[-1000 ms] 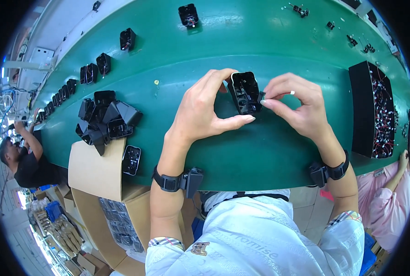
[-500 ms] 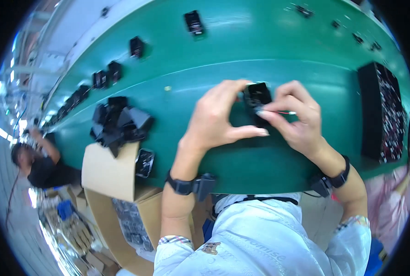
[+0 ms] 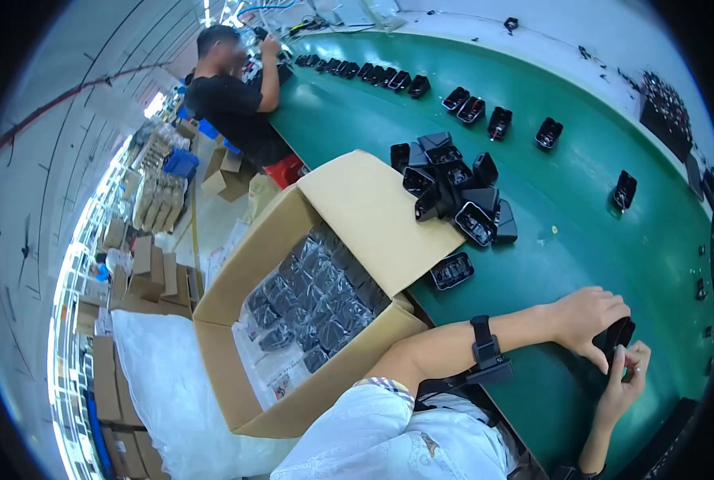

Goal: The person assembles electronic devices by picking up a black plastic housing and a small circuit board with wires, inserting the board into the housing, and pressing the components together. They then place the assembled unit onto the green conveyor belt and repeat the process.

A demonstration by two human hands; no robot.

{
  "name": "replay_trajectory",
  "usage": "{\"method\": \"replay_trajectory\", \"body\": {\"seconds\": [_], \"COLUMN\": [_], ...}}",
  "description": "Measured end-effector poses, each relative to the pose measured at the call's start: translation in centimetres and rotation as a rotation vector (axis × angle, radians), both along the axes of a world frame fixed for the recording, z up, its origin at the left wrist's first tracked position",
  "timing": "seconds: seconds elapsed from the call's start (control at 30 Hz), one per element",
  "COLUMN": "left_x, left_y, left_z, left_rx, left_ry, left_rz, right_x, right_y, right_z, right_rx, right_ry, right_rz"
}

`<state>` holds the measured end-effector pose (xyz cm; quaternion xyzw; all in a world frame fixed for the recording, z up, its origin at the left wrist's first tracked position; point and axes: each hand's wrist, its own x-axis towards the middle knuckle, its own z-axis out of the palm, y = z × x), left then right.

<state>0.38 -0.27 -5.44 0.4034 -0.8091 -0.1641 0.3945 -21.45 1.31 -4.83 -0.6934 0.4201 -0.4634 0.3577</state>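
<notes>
At the lower right, my left hand (image 3: 589, 322) curves around a small black plastic housing (image 3: 619, 330), its thumb on the near side. My right hand (image 3: 625, 380) is closed in a pinch at the housing's near end. A hint of thin red wire (image 3: 630, 374) shows between those fingers, mostly hidden by them. The inside of the housing cannot be made out from this angle. A pile of black housings (image 3: 461, 188) lies on the green bench beyond my left forearm, with one open housing (image 3: 453, 271) nearer the edge.
An open cardboard box (image 3: 241, 382) with bagged black parts (image 3: 309, 292) stands against the green bench (image 3: 525, 256). A row of open housings (image 3: 385, 77) runs along the bench. A black tray of small parts (image 3: 666, 112) stands farther back. Another person (image 3: 229, 96) works at the far left.
The view has swung left, so my hands now appear at the lower right and the box shows fully. My hands stay together at the housing, and the wire is less visible.
</notes>
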Motion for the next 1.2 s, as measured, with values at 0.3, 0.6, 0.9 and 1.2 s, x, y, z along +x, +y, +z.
{"method": "replay_trajectory", "body": {"seconds": [0.3, 0.6, 0.9, 1.2], "left_x": [-0.5, -0.9, -0.6, -1.4], "left_y": [-0.4, -0.5, -0.2, -0.1], "left_z": [-0.6, -0.3, -0.5, -0.2], "left_rx": [0.015, 0.044, 0.069, 0.114], "left_ry": [-0.072, 0.092, 0.039, -0.046], "left_rz": [-0.066, -0.035, -0.03, -0.085], "right_x": [-1.9, -1.8, -2.0, -2.9], "right_y": [-1.5, -0.8, -1.6, -1.0], "right_z": [3.4, 1.0, -0.7, 2.0], "right_rx": [-0.112, -0.088, 0.027, -0.232], "right_ry": [0.317, 0.108, 0.06, 0.293], "right_rz": [0.244, 0.039, 0.088, 0.164]}}
